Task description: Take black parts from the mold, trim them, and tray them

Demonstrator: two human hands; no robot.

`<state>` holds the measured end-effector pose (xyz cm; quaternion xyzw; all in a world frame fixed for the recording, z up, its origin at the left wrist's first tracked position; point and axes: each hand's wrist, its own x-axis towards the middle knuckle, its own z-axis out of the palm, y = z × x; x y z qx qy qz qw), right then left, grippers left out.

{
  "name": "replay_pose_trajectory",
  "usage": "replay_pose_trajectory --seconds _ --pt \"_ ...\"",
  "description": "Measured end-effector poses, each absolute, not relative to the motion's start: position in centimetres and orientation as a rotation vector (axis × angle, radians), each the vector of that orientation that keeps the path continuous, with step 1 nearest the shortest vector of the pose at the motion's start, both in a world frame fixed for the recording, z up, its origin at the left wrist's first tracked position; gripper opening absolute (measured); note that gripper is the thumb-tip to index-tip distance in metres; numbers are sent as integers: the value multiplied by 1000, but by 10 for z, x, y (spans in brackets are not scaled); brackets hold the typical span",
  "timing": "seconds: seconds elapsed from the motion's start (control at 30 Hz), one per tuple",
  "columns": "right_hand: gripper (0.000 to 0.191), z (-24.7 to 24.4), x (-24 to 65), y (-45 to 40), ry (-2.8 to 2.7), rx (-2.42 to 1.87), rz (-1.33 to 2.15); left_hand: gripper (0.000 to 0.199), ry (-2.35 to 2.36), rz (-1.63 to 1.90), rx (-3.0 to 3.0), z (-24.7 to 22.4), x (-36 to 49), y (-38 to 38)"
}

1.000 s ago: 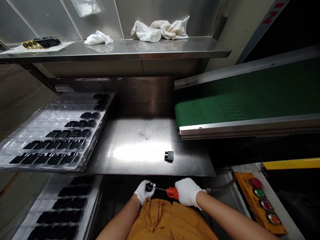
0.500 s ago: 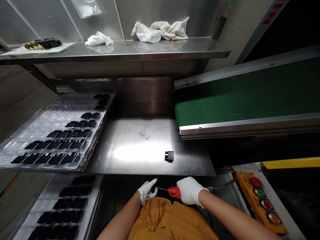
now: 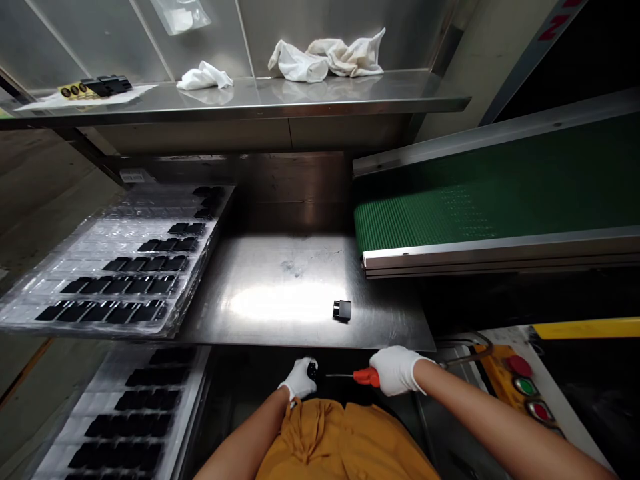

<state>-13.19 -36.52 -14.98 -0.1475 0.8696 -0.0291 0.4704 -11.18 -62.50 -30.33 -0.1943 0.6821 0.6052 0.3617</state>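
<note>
My left hand [image 3: 301,379], in a white glove, is closed around a small black part [image 3: 313,371] just below the table's front edge. To its right, my right hand [image 3: 397,370], also gloved, grips an orange-red tool [image 3: 367,377]. The tool's thin metal nozzle points left toward the black part, with a small gap between them. Another black part [image 3: 342,311] lies on the steel table [image 3: 280,267] near its front edge.
Clear trays [image 3: 115,220] with rows of black parts stand at the left, and more trays sit lower down. A green conveyor [image 3: 490,180] is at the right, above a control box [image 3: 525,380]. White cloths [image 3: 300,63] lie on the shelf [image 3: 250,107].
My right hand and the tool have moved right and slightly up, away from my left hand. The black part in my left hand has come into sight. The whole view has shifted slightly.
</note>
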Motion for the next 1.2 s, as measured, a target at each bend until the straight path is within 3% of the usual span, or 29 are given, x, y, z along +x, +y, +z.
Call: replay_pose_trajectory --seconds 0.2,0.5,0.83,1.03,1.2 --pt "36 -149 -127 -368 2132 -417 -36 52 1903 1447 -258 -304 -110 -621" --pt "38 -151 -130 -369 2144 -404 -54 47 1966 1418 -136 -310 -110 -617" --pt "37 -154 -134 -371 2123 -422 -65 64 2035 1350 -24 -307 -111 -619" --pt "37 -153 -135 -370 2128 -414 -63 44 2031 1352 -9 -304 -110 -619" --pt "35 -153 -129 -371 2122 -423 -74 42 1963 1424 -131 -314 -108 -619"
